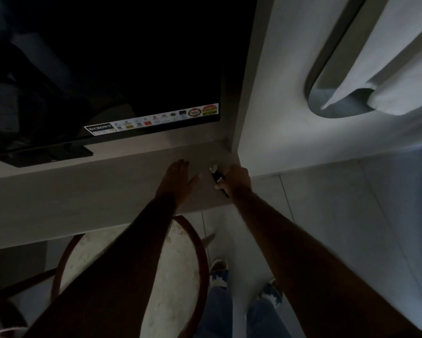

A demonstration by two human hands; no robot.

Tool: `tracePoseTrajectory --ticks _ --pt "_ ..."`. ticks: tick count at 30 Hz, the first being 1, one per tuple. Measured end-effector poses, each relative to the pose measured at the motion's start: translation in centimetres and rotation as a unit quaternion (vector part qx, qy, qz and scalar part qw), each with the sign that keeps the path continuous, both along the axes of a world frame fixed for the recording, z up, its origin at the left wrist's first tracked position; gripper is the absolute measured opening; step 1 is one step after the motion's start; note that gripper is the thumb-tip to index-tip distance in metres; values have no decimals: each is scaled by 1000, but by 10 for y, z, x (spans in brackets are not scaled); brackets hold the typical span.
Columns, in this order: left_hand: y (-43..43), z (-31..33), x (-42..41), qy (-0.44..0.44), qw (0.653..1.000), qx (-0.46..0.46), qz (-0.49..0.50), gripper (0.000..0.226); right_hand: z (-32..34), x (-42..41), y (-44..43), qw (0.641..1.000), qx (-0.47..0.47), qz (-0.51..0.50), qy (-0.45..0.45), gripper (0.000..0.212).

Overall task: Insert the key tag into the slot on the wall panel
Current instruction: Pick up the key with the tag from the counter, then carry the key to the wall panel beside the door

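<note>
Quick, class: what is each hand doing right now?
Left hand: open, flat on the shelf.
Right hand: closed on the dark key tag.

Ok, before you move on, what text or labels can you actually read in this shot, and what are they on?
"CROWN": on the sticker at the television's lower edge; the line beneath it is too blurred to read.
Row of small coloured badge stickers along the same edge: too small to read.
Dark key tag in the right hand: no legible text.
</note>
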State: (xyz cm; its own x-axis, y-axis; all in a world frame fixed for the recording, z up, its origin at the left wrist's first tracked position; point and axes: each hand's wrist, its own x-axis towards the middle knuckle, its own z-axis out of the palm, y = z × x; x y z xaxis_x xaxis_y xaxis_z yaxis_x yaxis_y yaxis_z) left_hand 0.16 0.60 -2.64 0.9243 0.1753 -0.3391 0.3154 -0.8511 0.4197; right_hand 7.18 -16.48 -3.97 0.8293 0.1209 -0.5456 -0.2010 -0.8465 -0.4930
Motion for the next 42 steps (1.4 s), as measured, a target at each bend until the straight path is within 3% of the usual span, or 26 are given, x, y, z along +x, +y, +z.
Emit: tracePoseTrajectory --ticks 9,13,24,29,38,42 --pt "-56 27 26 -35 998 -15 -41 71 24 14 -73 993 89 -75 -2 19" --pt "-94 47 42 -49 996 -23 -76 71 46 18 -123 984 129 -121 -2 19" --pt "-251 107 76 -92 977 -36 -191 80 121 22 -302 981 95 -143 -87 20" --pt "-340 138 99 -128 957 -26 -260 81 155 19 -398 961 146 -212 -103 28" --pt "-480 195 139 -180 919 -16 -351 84 222 11 -549 928 156 -279 -192 17" --pt "-532 223 158 -196 901 -21 -387 89 258 11 -600 907 175 -319 -211 22"
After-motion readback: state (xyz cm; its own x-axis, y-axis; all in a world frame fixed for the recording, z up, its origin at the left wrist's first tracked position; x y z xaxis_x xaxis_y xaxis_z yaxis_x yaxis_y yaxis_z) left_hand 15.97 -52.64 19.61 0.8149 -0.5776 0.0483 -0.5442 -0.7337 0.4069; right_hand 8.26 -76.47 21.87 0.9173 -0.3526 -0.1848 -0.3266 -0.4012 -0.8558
